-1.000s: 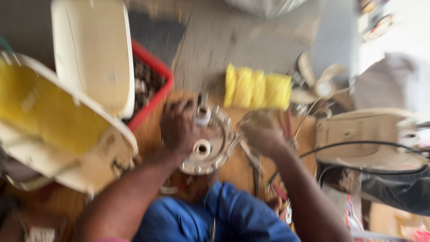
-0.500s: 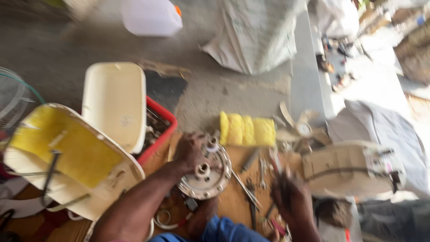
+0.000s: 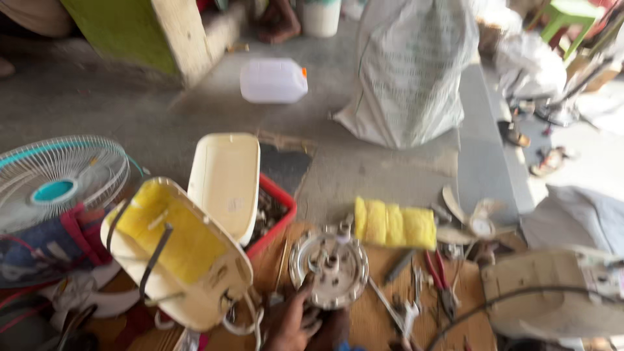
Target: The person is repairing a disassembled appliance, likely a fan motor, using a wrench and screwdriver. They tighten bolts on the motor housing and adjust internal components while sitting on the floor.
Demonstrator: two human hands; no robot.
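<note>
My left hand (image 3: 294, 321) is at the bottom edge of the view, its fingers on the lower rim of a round silver metal motor housing (image 3: 329, 267). The housing lies flat on a wooden board (image 3: 370, 312), with a small shaft at its centre. My right hand is out of the picture. A yellow sponge (image 3: 394, 224) lies just beyond the housing to the right. Red-handled pliers (image 3: 439, 274) and small metal tools lie on the board to the right of it.
A cream casing with yellow lining (image 3: 175, 255) leans at left beside a cream panel (image 3: 225, 184) and a red crate (image 3: 278, 213). A fan grille (image 3: 58, 182) is far left. Another cream casing (image 3: 552, 294), a fan blade (image 3: 478, 219), a white jug (image 3: 273, 80) and a sack (image 3: 416, 71) surround the board.
The view has tilted up toward the floor ahead. My right hand has dropped out of the picture. My left hand has slid from the housing's upper left to its lower rim.
</note>
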